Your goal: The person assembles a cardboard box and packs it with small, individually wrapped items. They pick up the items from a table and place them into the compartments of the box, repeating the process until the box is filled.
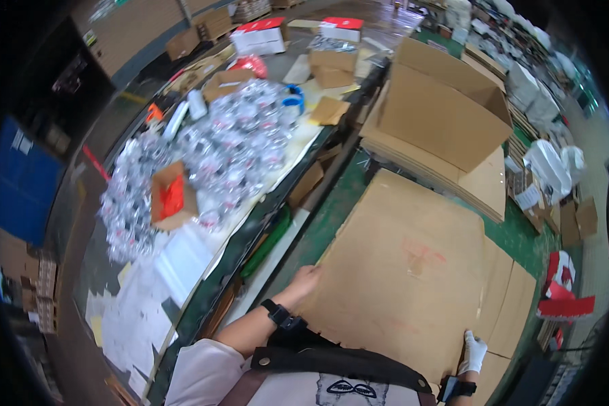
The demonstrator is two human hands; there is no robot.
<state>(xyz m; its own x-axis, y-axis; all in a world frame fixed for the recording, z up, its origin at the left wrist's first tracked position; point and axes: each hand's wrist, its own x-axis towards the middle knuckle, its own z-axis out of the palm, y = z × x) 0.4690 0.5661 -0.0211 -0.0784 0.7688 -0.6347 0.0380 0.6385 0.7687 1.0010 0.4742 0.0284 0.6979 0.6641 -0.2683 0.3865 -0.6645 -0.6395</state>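
A large flat cardboard sheet [386, 271] with faint red marks spans the space in front of me. My left hand [306, 283], bare and with a black band at the wrist, is closed on the sheet's left edge, some of its fingers hidden. At the near right corner, my right hand [474, 352] wears a white glove and grips the sheet's edge. Beneath the sheet's right side lie more flat cardboard pieces [511, 298]. Just beyond its far edge, an open cardboard box [446, 101] rests on a stack of flat cardboard [426, 169].
To the left runs a long table [250, 233] bearing many clear plastic-wrapped items [230, 142], a small carton with red contents [172, 196], white papers [128, 325] and a blue tape roll [294, 100]. Bags and cartons [548, 166] line the right side of the green floor [331, 203].
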